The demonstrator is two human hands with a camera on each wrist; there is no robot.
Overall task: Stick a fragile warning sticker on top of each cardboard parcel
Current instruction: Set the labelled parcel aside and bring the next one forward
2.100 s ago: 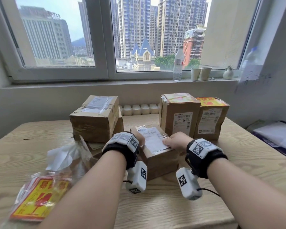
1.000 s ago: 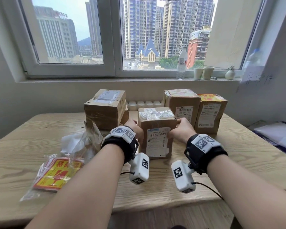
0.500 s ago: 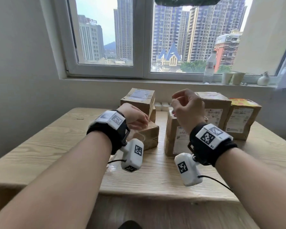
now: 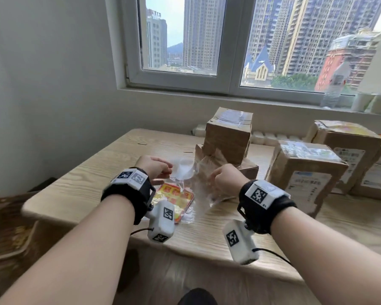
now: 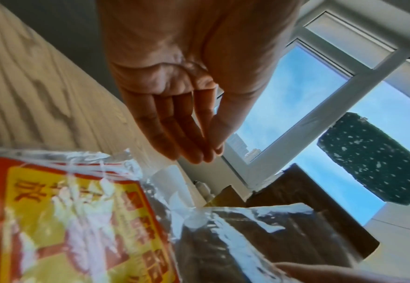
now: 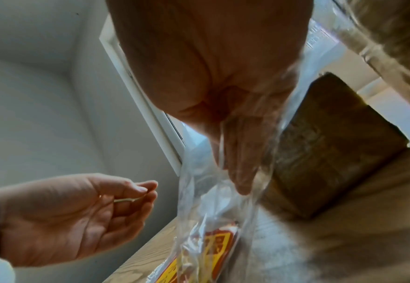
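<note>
A clear plastic bag (image 4: 186, 172) of red-and-yellow fragile stickers (image 4: 174, 198) lies on the wooden table (image 4: 86, 186) between my hands. My left hand (image 4: 157, 167) is at the bag's left lip; its thumb and forefinger (image 6: 138, 191) pinch a thin pale edge that looks like the film. My right hand (image 4: 223, 179) holds the bag's right side, its fingers (image 6: 242, 168) wrapped in film. Cardboard parcels stand behind: a tall one (image 4: 228, 137) stacked on a flat one (image 4: 249, 171), one upright (image 4: 306, 172), and two more (image 4: 345, 139) at the right with yellow on top.
A row of small white bottles (image 4: 264, 137) lines the wall behind the parcels. On the window sill stand a water bottle (image 4: 335, 84) and cups (image 4: 365, 102). The table's front edge (image 4: 185, 243) runs just under my wrists. A brown basket-like thing (image 4: 7, 225) sits low at the left.
Both hands stood the middle parcel upright, let go of it and moved left to the sticker bag, which they now hold. My view has swung left.
</note>
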